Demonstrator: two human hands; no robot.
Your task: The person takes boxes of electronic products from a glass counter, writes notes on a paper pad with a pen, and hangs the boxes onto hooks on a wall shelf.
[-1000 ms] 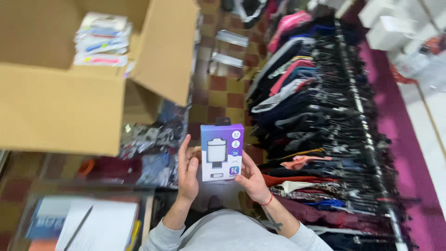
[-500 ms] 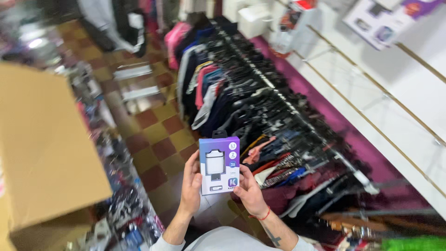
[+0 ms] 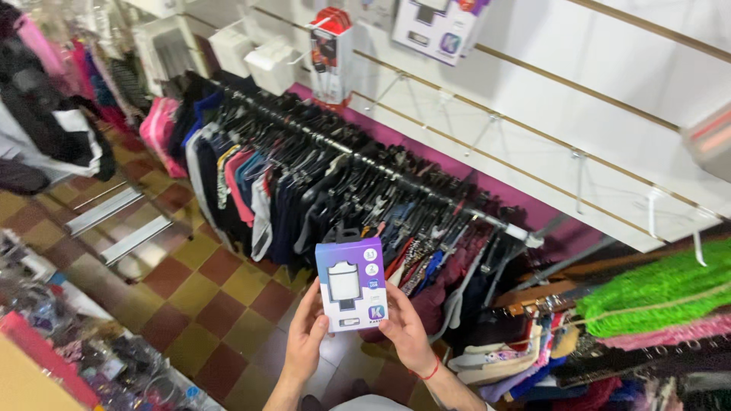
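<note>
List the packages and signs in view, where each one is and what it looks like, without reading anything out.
Small box: held upright between the left hand and right hand; rectangular, purple and white, with a picture of a white gadget.
Hanging box: top centre on the white slat wall; white and purple, partly cut off.
Red and black package: on a wall hook above the clothes rack; tall and narrow.
Plain white boxes: left of it, on the wall.

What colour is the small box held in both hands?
The small box is white with a purple top and edge, seen in the head view.
</note>
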